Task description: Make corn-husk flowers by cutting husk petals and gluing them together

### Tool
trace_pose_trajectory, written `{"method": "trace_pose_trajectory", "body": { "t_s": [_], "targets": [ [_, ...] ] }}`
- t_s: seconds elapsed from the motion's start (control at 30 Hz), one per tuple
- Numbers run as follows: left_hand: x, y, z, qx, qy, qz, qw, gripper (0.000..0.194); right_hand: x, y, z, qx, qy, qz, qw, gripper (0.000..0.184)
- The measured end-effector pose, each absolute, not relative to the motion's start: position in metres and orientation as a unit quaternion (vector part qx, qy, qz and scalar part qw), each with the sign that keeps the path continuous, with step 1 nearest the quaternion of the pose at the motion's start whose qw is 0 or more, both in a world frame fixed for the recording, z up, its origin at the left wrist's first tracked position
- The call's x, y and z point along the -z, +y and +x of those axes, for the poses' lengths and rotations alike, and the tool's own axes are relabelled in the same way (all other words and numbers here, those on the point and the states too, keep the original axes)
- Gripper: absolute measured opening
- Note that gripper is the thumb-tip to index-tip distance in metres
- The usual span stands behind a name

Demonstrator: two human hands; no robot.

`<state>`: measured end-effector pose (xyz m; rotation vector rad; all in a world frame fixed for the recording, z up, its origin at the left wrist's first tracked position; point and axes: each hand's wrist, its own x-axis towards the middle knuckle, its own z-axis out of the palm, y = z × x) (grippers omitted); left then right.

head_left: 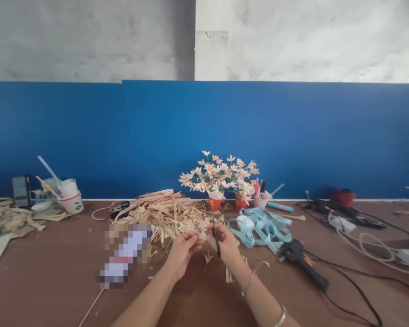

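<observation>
Above the near middle of the table, my left hand [186, 250] pinches a small pale strip of corn husk [202, 236] between thumb and fingers. My right hand [227, 245] touches the strip's other end with its fingertips. Held in that same hand is a slim pair of scissors [216, 240], dark at the handle, its thin tip pointing up and away from me. Just beyond my hands spreads a pile of dry corn husks [167, 211]. Behind it, pale husk flowers [211, 172] stand in red cups [214, 203].
Light-blue ribbon [262, 227] lies tangled to the right, near a black glue gun [303, 263] with a cord. White cables [361, 243] and a power strip sit farther right. At left are a blurred-out phone-like object [126, 254], a white paper cup [71, 203] and more husks [10, 220].
</observation>
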<state>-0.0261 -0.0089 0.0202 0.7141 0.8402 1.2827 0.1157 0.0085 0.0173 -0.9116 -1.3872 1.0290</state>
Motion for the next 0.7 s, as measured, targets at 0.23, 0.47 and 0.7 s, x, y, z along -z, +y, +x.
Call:
{"method": "trace_pose_trajectory", "body": {
  "t_s": [0.23,0.47,0.7],
  "targets": [
    [-0.026,-0.012,-0.024,-0.582,0.430,0.367,0.584,0.025,-0.018,0.006,0.112,-0.430,-0.593,-0.406,0.547,0.023],
    [-0.028,-0.009,-0.027,-0.621,0.454,0.381,0.514,0.029,-0.017,0.007,0.115,-0.460,-0.605,-0.399,0.512,0.028],
    [-0.028,-0.002,-0.039,-0.677,0.463,0.336,0.462,0.030,-0.027,-0.003,0.117,-0.475,-0.686,-0.414,0.364,0.026]
  ]
}}
